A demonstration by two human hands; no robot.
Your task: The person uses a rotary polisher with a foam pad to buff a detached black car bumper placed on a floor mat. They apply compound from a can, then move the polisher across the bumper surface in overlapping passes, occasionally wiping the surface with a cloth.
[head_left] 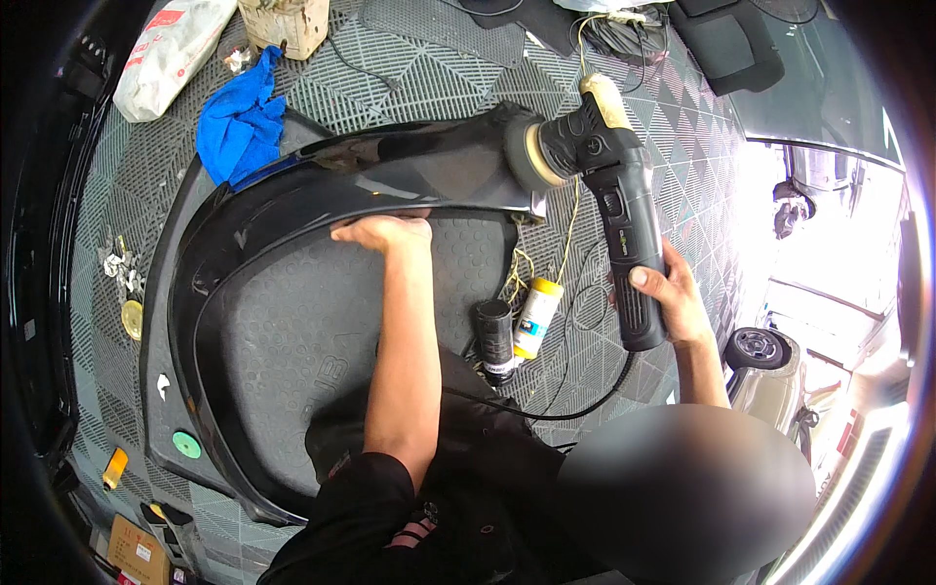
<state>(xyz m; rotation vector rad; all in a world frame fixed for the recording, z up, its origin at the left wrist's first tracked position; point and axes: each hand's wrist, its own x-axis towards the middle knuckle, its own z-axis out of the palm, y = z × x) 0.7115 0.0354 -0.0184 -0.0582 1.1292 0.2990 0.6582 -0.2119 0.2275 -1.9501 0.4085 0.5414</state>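
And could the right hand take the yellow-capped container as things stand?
Probably not: the right hand is wrapped around the black polisher, so its grip looks occupied, though the yellow-capped container seems nearby.

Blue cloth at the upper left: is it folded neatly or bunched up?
Bunched up: the blue cloth shows uneven creases and an irregular outline beside the black curved panel.

Two hands: the left hand [398,232] at ten o'clock, the right hand [675,294] at three. One polisher [620,210] at two, one curved black panel [380,185] from seven to one, two containers [494,336] at four, one blue cloth [239,122] at ten, one green disc [186,445] at eight.
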